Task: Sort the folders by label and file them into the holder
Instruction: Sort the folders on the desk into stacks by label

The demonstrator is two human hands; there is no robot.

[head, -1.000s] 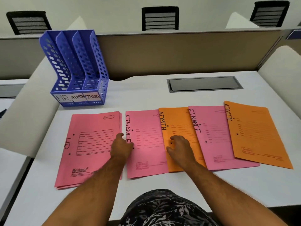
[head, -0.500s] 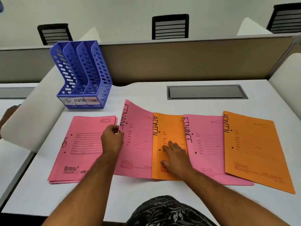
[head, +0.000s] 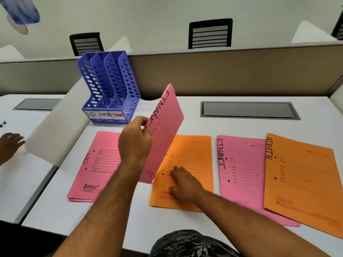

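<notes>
Honestly, that pink FINANCE folder [head: 163, 134] looks light and floppy; left hand [head: 135, 143] grip pinches its spine edge, right hand [head: 185, 184] lies flat, fingers spread, on the orange folder [head: 193, 154].

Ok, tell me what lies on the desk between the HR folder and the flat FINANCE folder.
In the head view, an orange folder lies flat between the HR folder and the flat FINANCE folder, with the right hand resting on it.

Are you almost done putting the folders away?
Not yet. The blue holder looks empty, so nothing is filed. The left hand holds up a pink FINANCE folder; the right hand rests on an orange folder. Four piles lie on the desk.
</notes>
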